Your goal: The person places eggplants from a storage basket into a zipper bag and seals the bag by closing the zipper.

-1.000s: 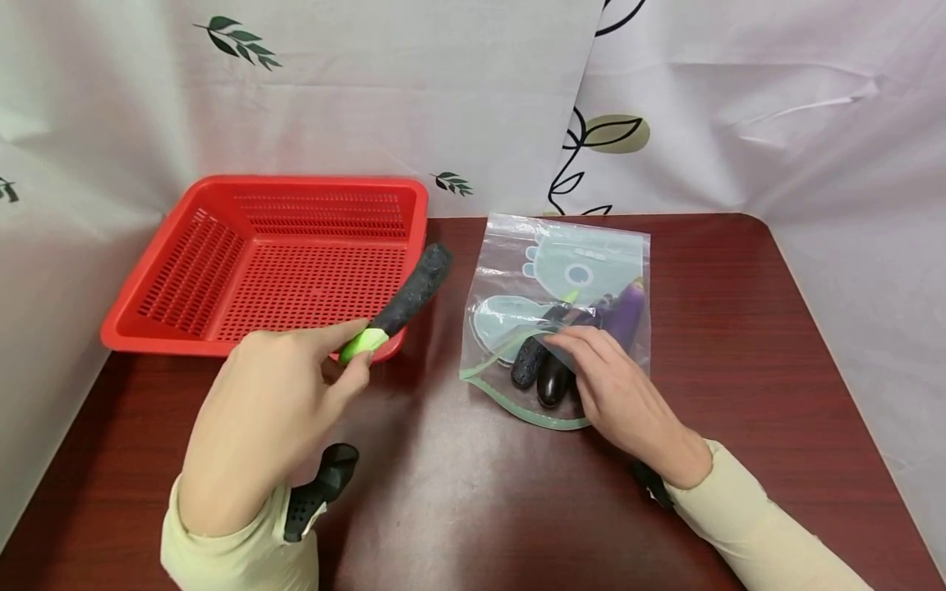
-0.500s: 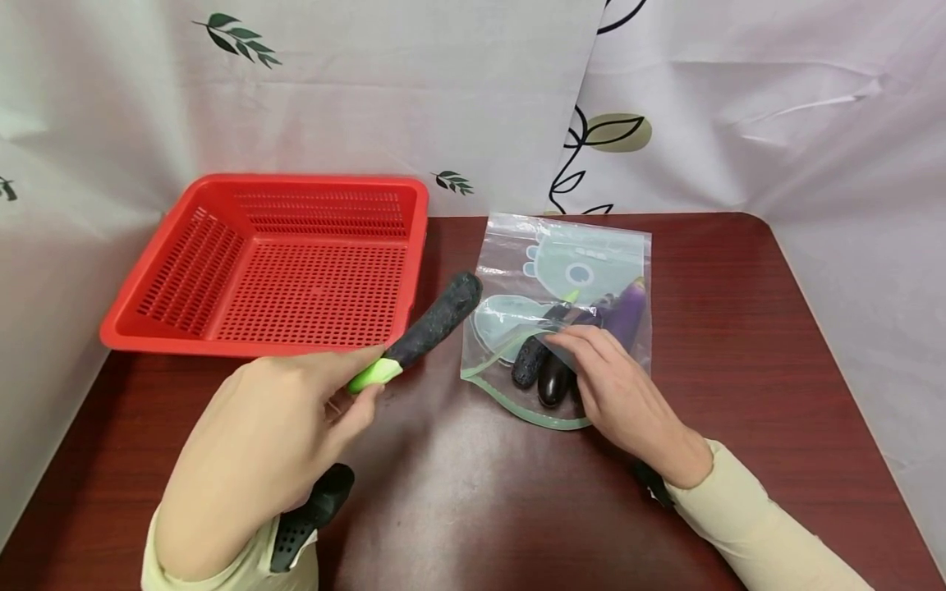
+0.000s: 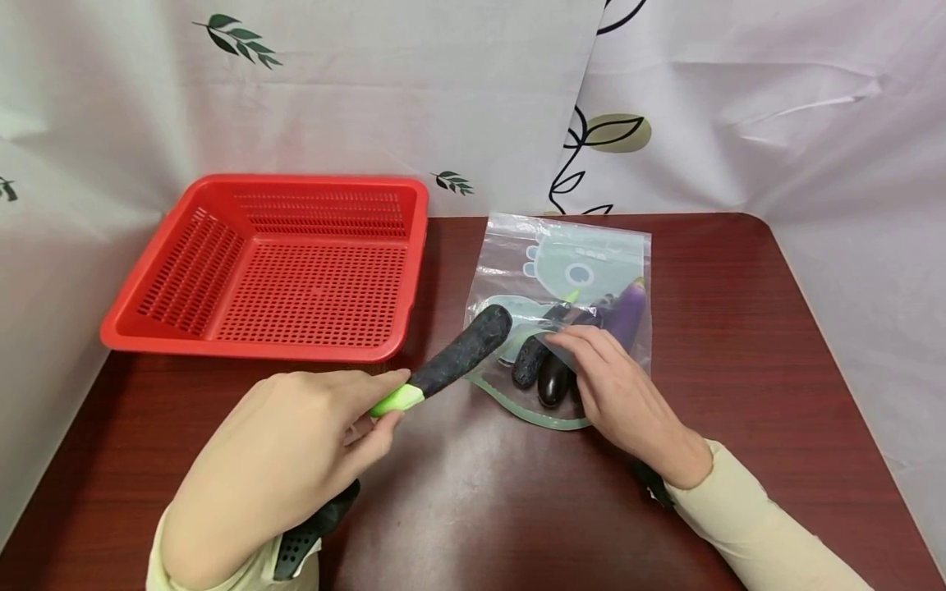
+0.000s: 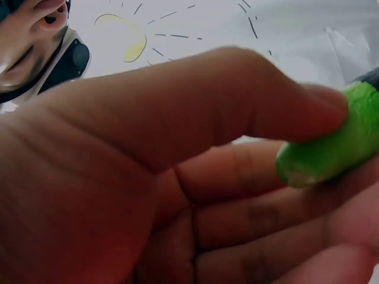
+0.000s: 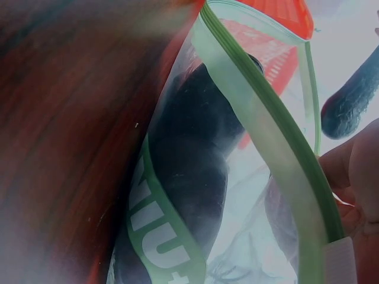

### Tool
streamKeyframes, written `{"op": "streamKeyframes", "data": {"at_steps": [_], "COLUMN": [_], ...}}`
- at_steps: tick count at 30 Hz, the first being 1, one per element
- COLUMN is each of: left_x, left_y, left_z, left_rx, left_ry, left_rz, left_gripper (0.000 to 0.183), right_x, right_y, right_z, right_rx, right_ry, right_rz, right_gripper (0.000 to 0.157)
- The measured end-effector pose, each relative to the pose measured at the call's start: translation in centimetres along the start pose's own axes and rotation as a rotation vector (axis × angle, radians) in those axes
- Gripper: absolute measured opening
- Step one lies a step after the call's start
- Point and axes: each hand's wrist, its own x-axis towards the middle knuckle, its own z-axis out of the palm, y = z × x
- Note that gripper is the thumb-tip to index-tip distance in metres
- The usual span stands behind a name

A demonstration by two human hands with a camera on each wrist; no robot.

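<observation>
My left hand (image 3: 288, 460) pinches the green end of a long, dark, rough-skinned eggplant (image 3: 466, 355) between thumb and fingers. Its far tip overlaps the left side of a clear zip bag (image 3: 510, 246) in the head view. With my right hand (image 3: 628, 394) I pinch the bag's upper lip and hold the mouth raised. Inside lie a dark rough eggplant (image 3: 529, 361), a glossy black eggplant (image 3: 553, 382) and a purple one (image 3: 630, 312). The right wrist view has the green zip edge (image 5: 278, 118) lifted, with the held eggplant (image 5: 349, 103) outside the mouth.
A red plastic basket (image 3: 318, 295) stands at the back left with nothing visible in it. White patterned cloth (image 3: 355, 98) hangs behind and beside the dark red wooden table (image 3: 739, 345).
My left hand has moved right and toward the table's near side, carrying the eggplant from the basket's edge to the bag's mouth. My right hand and the bag stay put.
</observation>
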Motion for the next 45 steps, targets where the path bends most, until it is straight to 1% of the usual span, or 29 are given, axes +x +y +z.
{"op": "streamKeyframes", "data": {"at_steps": [4, 8, 10, 16, 23, 31, 36, 40, 45], "left_x": [0.3, 0.5, 0.6, 0.9, 0.7, 0.9, 1.2, 1.5, 1.8], "left_y": [0.4, 0.6, 0.8, 1.0, 1.3, 1.7, 1.9, 2.1, 2.6], "left_z": [-0.1, 0.0, 0.1, 0.3, 0.1, 0.4, 0.9, 1.5, 2.3], "left_rx": [-0.021, -0.03, -0.035, -0.035, -0.041, -0.078, -0.079, -0.046, 0.046], "left_ry": [-0.023, -0.027, -0.037, -0.073, -0.069, -0.103, -0.11, -0.104, -0.084], "left_rz": [0.015, 0.033, 0.036, 0.032, 0.046, 0.064, 0.08, 0.084, 0.094], "left_gripper": [0.012, 0.015, 0.017, 0.014, 0.014, 0.026, 0.032, 0.034, 0.034], "right_x": [0.0, 0.0, 0.0, 0.1, 0.1, 0.0, 0.0, 0.0, 0.0], "right_y": [0.0, 0.0, 0.0, 0.0, -0.1, 0.0, 0.0, 0.0, -0.1], "right_z": [0.0, 0.0, 0.0, 0.1, 0.0, 0.1, 0.1, 0.1, 0.1], "right_rx": [-0.001, -0.002, -0.001, 0.0, -0.002, -0.001, -0.005, -0.007, -0.008], "right_ry": [0.0, 0.003, 0.004, 0.0, 0.008, 0.016, 0.019, 0.027, 0.028], "right_rz": [-0.001, -0.002, -0.003, -0.004, -0.01, -0.008, -0.009, -0.013, -0.013], "right_gripper": [0.041, 0.04, 0.04, 0.04, 0.039, 0.039, 0.04, 0.041, 0.041]}}
